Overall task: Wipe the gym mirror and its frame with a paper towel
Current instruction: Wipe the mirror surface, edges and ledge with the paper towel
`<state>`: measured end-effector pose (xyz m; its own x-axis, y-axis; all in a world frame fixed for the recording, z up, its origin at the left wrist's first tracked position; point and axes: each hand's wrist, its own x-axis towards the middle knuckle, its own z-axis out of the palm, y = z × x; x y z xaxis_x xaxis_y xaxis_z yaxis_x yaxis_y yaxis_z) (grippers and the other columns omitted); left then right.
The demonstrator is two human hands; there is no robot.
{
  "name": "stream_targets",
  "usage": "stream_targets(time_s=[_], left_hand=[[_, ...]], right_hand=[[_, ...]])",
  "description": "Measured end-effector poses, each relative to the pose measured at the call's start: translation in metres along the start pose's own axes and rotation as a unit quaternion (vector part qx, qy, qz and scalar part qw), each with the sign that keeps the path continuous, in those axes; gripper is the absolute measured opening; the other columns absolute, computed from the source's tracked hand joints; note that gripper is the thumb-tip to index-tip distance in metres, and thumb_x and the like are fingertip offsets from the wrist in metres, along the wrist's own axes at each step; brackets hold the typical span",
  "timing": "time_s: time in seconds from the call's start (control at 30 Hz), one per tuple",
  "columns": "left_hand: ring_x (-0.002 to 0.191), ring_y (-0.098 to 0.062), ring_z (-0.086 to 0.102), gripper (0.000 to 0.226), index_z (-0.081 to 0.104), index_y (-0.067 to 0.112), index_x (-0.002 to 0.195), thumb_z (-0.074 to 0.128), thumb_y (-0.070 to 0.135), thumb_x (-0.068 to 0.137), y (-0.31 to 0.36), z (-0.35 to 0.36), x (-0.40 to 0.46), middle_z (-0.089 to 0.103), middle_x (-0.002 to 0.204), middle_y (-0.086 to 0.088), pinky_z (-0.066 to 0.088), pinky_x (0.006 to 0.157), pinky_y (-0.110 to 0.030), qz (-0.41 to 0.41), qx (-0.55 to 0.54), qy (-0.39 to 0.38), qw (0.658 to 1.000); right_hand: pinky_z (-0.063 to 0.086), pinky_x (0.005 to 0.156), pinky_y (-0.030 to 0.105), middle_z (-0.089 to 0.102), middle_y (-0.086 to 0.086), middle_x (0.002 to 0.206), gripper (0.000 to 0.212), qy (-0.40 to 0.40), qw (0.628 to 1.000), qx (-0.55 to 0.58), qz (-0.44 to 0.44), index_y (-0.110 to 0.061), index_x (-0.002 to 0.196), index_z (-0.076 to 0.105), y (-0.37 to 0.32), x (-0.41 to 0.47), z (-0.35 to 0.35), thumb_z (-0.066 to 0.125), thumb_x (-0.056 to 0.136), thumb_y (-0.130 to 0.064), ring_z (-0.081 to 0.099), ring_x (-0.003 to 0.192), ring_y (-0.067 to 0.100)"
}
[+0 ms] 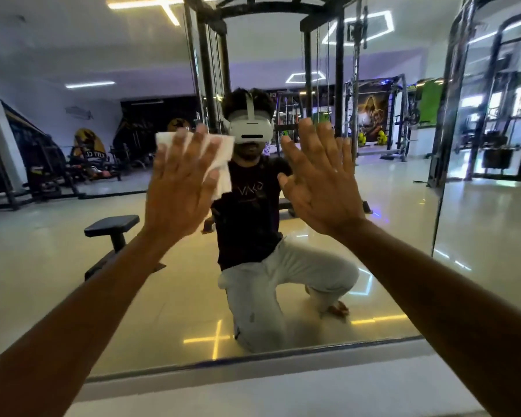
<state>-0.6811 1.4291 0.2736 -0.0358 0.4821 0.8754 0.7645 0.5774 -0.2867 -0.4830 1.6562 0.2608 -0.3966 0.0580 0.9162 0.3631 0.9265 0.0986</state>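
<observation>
The paper towel [220, 158] lies flat against the gym mirror [73, 266] at head height, pressed there by the left hand [181, 179] with straight, spread fingers. The right hand [319, 179], fingers also spread, holds nothing and seems to rest on the glass. I'd judge wiping is mid-pane, with the lower frame [253, 361] apparently not yet reached.
</observation>
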Motion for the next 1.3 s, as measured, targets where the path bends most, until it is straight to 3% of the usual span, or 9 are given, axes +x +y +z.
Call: stream_targets(time_s=[0.1, 0.3, 0.43, 0.6, 0.77, 0.87, 0.97, 1.13, 1.3], left_hand=[[0.169, -0.038, -0.001, 0.062, 0.008, 0.019, 0.176, 0.027, 0.038, 0.120, 0.038, 0.004, -0.011, 0.002, 0.183, -0.013, 0.000, 0.136, -0.060, -0.184, -0.020, 0.049, 0.981], [0.170, -0.034, 0.001, 0.063, 0.013, 0.025, 0.176, 0.031, 0.042, 0.118, 0.061, 0.026, -0.060, 0.004, 0.184, -0.008, 0.013, 0.133, -0.066, 0.044, 0.003, -0.041, 0.998], [0.169, -0.039, -0.003, 0.064, 0.012, 0.017, 0.176, 0.028, 0.039, 0.118, 0.099, 0.024, -0.037, 0.001, 0.183, -0.014, 0.002, 0.135, -0.064, -0.230, -0.025, 0.031, 0.972], [0.170, -0.034, -0.001, 0.063, 0.017, 0.025, 0.175, 0.033, 0.041, 0.117, 0.117, 0.027, -0.034, 0.003, 0.184, -0.007, 0.011, 0.134, -0.064, 0.067, 0.022, -0.059, 0.996], [0.169, -0.039, 0.003, 0.059, 0.003, 0.026, 0.175, 0.018, 0.042, 0.120, 0.130, 0.013, 0.041, 0.005, 0.183, -0.014, 0.009, 0.134, -0.065, -0.256, 0.012, 0.077, 0.964], [0.169, -0.040, -0.003, 0.062, 0.009, 0.022, 0.176, 0.024, 0.042, 0.120, 0.205, 0.030, 0.013, 0.000, 0.183, -0.014, 0.002, 0.135, -0.064, -0.093, 0.009, -0.013, 0.996], [0.170, -0.033, -0.005, 0.062, 0.010, 0.026, 0.176, 0.025, 0.044, 0.119, 0.179, 0.016, 0.012, -0.001, 0.184, -0.008, 0.006, 0.136, -0.062, 0.069, 0.036, -0.081, 0.994], [0.169, -0.039, 0.004, 0.063, 0.004, 0.021, 0.175, 0.006, 0.048, 0.118, 0.179, -0.002, 0.079, 0.005, 0.182, -0.018, 0.011, 0.133, -0.067, -0.249, 0.017, 0.036, 0.968], [0.169, -0.036, -0.003, 0.064, 0.005, 0.019, 0.176, 0.020, 0.043, 0.119, 0.264, 0.025, 0.042, -0.002, 0.183, -0.013, 0.007, 0.134, -0.066, 0.082, 0.047, -0.101, 0.990]], right_hand=[[0.009, 0.133, 0.066, 0.001, 0.008, 0.186, 0.070, -0.012, 1.000, -0.007, -0.012, -0.030, 0.176, 0.023, 0.012, 0.004, -0.003, 0.040, 0.115, -0.058, -0.003, 0.171, 0.035], [0.004, 0.134, 0.067, -0.005, 0.006, 0.186, 0.070, -0.028, 0.999, -0.003, -0.042, -0.037, 0.176, 0.013, 0.028, -0.001, -0.004, 0.034, 0.115, -0.062, -0.007, 0.171, 0.036], [0.002, 0.135, 0.066, -0.005, 0.006, 0.186, 0.070, -0.014, 1.000, -0.002, -0.025, -0.038, 0.176, 0.010, 0.054, -0.013, -0.004, 0.034, 0.115, -0.061, -0.007, 0.171, 0.036], [0.005, 0.133, 0.069, -0.006, 0.005, 0.186, 0.070, -0.032, 0.998, -0.011, -0.057, -0.037, 0.176, 0.013, 0.082, -0.020, -0.005, 0.032, 0.115, -0.062, -0.007, 0.171, 0.035], [0.003, 0.133, 0.070, -0.001, 0.007, 0.186, 0.069, -0.014, 0.999, 0.020, -0.039, -0.035, 0.176, 0.020, 0.108, -0.024, -0.012, 0.036, 0.114, -0.061, -0.004, 0.171, 0.037], [0.000, 0.133, 0.070, -0.004, 0.008, 0.186, 0.069, -0.011, 0.999, 0.009, -0.037, -0.035, 0.177, 0.016, 0.128, -0.028, -0.016, 0.032, 0.115, -0.062, -0.005, 0.171, 0.037], [0.002, 0.132, 0.072, -0.007, 0.008, 0.185, 0.071, -0.025, 0.999, 0.001, -0.047, -0.037, 0.177, 0.011, 0.146, -0.034, -0.021, 0.029, 0.114, -0.065, -0.007, 0.171, 0.038], [0.004, 0.133, 0.070, -0.007, 0.007, 0.185, 0.069, -0.012, 0.999, 0.013, -0.049, -0.035, 0.177, 0.012, 0.179, -0.043, -0.029, 0.030, 0.115, -0.062, -0.008, 0.171, 0.037], [0.004, 0.133, 0.069, -0.003, 0.008, 0.186, 0.065, -0.007, 0.999, 0.027, -0.036, -0.034, 0.177, 0.014, 0.211, -0.037, -0.040, 0.026, 0.118, -0.056, -0.005, 0.171, 0.036]])
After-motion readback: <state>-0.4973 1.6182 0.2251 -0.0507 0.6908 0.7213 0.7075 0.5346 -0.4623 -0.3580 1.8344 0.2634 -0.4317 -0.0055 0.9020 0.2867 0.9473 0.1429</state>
